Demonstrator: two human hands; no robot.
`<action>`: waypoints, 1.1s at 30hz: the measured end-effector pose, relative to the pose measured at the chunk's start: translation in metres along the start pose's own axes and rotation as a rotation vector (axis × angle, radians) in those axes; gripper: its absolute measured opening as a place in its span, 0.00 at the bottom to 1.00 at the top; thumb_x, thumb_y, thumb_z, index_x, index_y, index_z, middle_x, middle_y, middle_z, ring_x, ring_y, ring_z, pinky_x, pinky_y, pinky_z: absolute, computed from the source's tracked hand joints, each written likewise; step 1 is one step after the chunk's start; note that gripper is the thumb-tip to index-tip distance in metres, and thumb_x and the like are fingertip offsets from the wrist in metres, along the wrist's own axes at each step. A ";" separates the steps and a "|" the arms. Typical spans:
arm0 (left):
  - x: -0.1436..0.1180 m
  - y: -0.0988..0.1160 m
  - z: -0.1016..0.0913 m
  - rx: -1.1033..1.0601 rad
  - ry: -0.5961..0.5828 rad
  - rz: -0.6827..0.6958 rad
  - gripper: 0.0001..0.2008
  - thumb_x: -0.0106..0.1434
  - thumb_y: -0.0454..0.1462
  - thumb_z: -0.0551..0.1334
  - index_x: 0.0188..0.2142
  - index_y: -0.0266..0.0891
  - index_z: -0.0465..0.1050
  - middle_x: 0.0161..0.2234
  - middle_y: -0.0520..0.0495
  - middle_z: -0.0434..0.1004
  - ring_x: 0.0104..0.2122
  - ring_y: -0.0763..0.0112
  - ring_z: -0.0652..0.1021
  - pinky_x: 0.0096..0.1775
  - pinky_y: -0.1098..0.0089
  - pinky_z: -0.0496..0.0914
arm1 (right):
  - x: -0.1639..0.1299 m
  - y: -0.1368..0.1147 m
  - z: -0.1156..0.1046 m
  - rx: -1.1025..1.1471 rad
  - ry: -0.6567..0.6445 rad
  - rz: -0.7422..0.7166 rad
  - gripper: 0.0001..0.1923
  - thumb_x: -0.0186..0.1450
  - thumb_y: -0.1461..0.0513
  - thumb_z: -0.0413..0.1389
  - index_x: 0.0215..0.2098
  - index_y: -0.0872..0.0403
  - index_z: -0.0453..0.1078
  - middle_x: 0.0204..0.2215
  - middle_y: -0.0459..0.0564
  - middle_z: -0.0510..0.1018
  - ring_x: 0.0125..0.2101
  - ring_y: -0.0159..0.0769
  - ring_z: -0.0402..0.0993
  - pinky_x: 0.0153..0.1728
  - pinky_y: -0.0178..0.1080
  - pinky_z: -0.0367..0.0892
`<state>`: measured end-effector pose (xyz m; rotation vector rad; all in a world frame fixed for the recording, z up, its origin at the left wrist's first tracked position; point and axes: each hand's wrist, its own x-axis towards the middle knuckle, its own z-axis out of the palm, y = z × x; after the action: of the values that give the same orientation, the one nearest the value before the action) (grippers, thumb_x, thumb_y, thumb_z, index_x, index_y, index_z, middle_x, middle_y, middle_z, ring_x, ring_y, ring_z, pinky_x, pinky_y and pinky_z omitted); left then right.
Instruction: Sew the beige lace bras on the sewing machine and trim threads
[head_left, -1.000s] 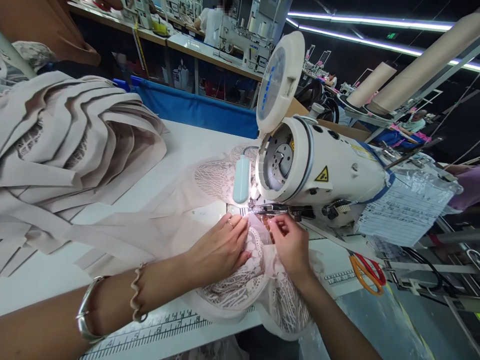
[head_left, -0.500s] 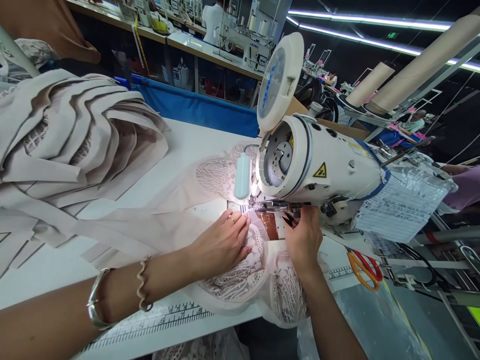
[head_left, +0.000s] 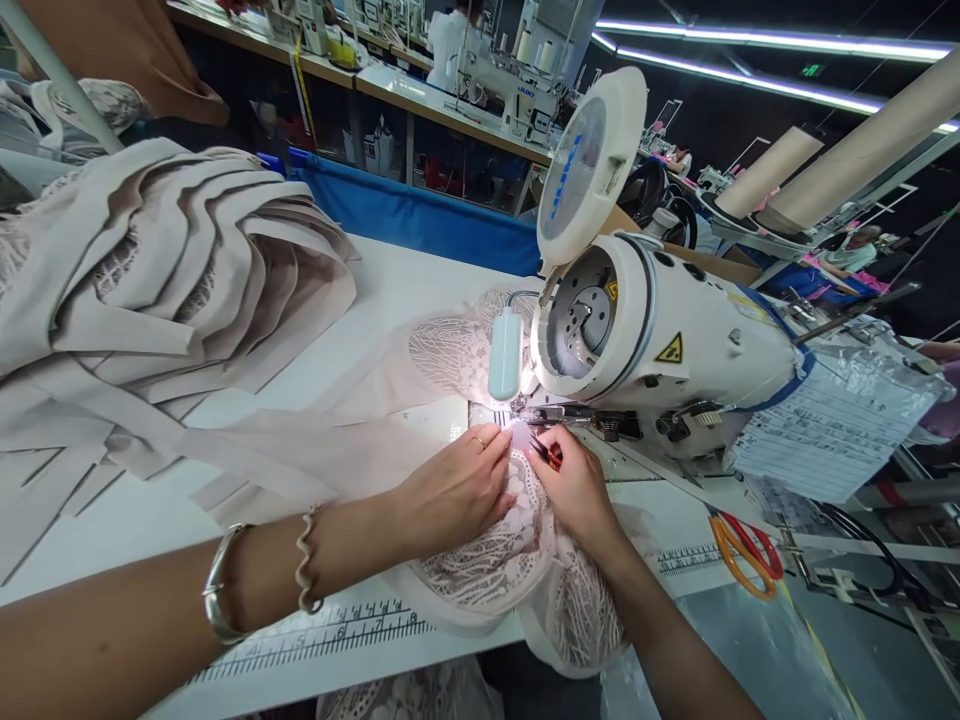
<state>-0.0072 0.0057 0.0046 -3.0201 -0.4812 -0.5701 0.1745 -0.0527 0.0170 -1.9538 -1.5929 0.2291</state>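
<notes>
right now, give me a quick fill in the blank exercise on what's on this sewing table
1. The left hand lies flat on the ____ fabric beside the needle.
2. The right hand holds small thread snips with ____ handles.
3. The orange and red scissors lie on the table to the ____ of the hands.
4. The left wrist wears a ____ bangle.

Missing words: lace; red; right; silver

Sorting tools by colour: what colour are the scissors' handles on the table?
Orange and red, on the scissors, in the head view.
</notes>
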 end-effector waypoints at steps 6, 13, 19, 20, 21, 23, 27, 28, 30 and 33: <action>0.000 0.002 0.001 0.036 0.001 0.003 0.23 0.74 0.42 0.49 0.51 0.22 0.73 0.46 0.29 0.77 0.42 0.54 0.75 0.45 0.57 0.69 | 0.001 -0.003 0.001 0.009 0.012 0.004 0.11 0.64 0.57 0.55 0.26 0.49 0.61 0.18 0.41 0.73 0.20 0.34 0.69 0.23 0.35 0.59; 0.000 -0.003 0.002 -0.075 0.013 0.004 0.20 0.70 0.42 0.55 0.47 0.24 0.73 0.53 0.27 0.74 0.53 0.47 0.74 0.56 0.52 0.68 | -0.001 0.004 0.012 -0.236 0.053 -0.240 0.07 0.61 0.69 0.52 0.33 0.51 0.66 0.24 0.44 0.79 0.22 0.36 0.75 0.25 0.34 0.61; 0.001 -0.005 0.004 -0.065 0.014 0.039 0.25 0.70 0.42 0.55 0.55 0.18 0.67 0.55 0.24 0.73 0.55 0.47 0.74 0.60 0.53 0.67 | -0.005 0.004 0.012 -0.337 0.156 -0.492 0.11 0.71 0.69 0.48 0.39 0.56 0.72 0.27 0.50 0.81 0.26 0.35 0.77 0.29 0.34 0.66; 0.001 -0.005 0.004 -0.066 0.014 0.039 0.25 0.70 0.42 0.55 0.55 0.19 0.68 0.55 0.24 0.73 0.56 0.47 0.74 0.60 0.52 0.67 | -0.006 0.004 0.012 -0.357 0.169 -0.535 0.13 0.72 0.69 0.46 0.42 0.57 0.73 0.27 0.50 0.81 0.26 0.35 0.77 0.29 0.34 0.66; 0.001 -0.005 0.003 -0.068 0.013 0.039 0.23 0.70 0.42 0.54 0.53 0.20 0.69 0.55 0.24 0.73 0.55 0.47 0.74 0.60 0.52 0.68 | -0.007 0.003 0.011 -0.380 0.181 -0.571 0.15 0.72 0.69 0.45 0.45 0.59 0.73 0.27 0.50 0.80 0.27 0.35 0.77 0.30 0.34 0.67; 0.001 -0.006 0.002 -0.079 0.003 0.040 0.21 0.71 0.42 0.53 0.47 0.23 0.73 0.55 0.24 0.74 0.55 0.47 0.75 0.59 0.51 0.68 | -0.008 0.003 0.010 -0.429 0.197 -0.624 0.18 0.72 0.71 0.43 0.50 0.62 0.73 0.26 0.49 0.78 0.26 0.34 0.76 0.29 0.34 0.67; 0.002 -0.007 0.001 -0.128 -0.003 0.038 0.20 0.71 0.42 0.54 0.45 0.23 0.74 0.53 0.24 0.74 0.53 0.47 0.75 0.59 0.51 0.69 | -0.009 0.005 0.012 -0.472 0.169 -0.650 0.18 0.71 0.72 0.45 0.52 0.65 0.74 0.25 0.49 0.76 0.26 0.34 0.74 0.28 0.34 0.68; 0.002 -0.007 0.002 -0.138 0.003 0.037 0.20 0.70 0.41 0.54 0.47 0.22 0.73 0.52 0.25 0.75 0.53 0.47 0.75 0.59 0.51 0.69 | -0.009 0.006 0.012 -0.470 0.153 -0.641 0.18 0.71 0.71 0.46 0.53 0.65 0.74 0.26 0.50 0.77 0.26 0.34 0.74 0.28 0.34 0.68; 0.001 -0.007 0.003 -0.155 0.022 0.024 0.22 0.70 0.41 0.54 0.51 0.21 0.70 0.53 0.25 0.74 0.53 0.48 0.74 0.58 0.51 0.69 | -0.009 0.008 0.013 -0.459 0.119 -0.605 0.18 0.71 0.70 0.47 0.53 0.63 0.74 0.27 0.50 0.78 0.27 0.35 0.75 0.29 0.34 0.68; 0.000 -0.006 0.003 -0.180 0.040 0.000 0.23 0.70 0.41 0.55 0.54 0.20 0.68 0.54 0.24 0.72 0.53 0.48 0.74 0.57 0.52 0.70 | -0.008 0.011 0.014 -0.426 0.060 -0.525 0.19 0.70 0.70 0.47 0.53 0.61 0.75 0.28 0.49 0.78 0.28 0.35 0.75 0.29 0.34 0.69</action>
<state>-0.0082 0.0117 0.0017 -3.1700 -0.4509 -0.7097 0.1744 -0.0567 -0.0026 -1.7191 -2.1738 -0.4068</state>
